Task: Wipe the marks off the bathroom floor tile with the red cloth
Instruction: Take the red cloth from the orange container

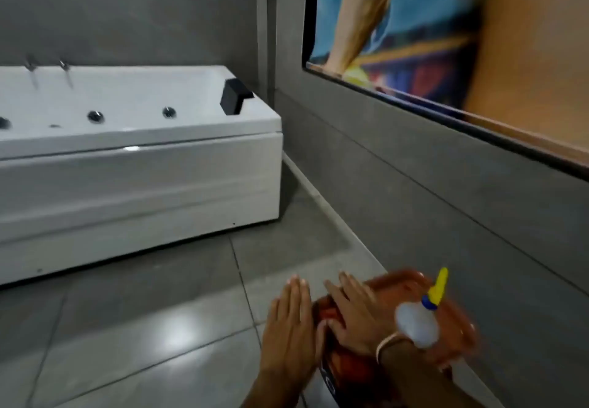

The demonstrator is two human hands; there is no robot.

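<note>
The red cloth [330,312] lies bunched at the near-left edge of a red plastic basin [414,280] on the floor by the right wall. My right hand [353,315] lies over the cloth with its fingers stretched out and its thumb against the fabric; a bangle circles the wrist. My left hand [290,321] hovers flat and empty just left of the cloth, fingers pointing away from me. The grey glossy floor tile [159,328] spreads out to the left; I can make out no marks on it through the blur.
A clear squeeze bottle with a blue collar and yellow nozzle [419,318] stands in the basin. A white bathtub [137,191] fills the left. The grey wall [414,200] on the right carries a large picture [446,31].
</note>
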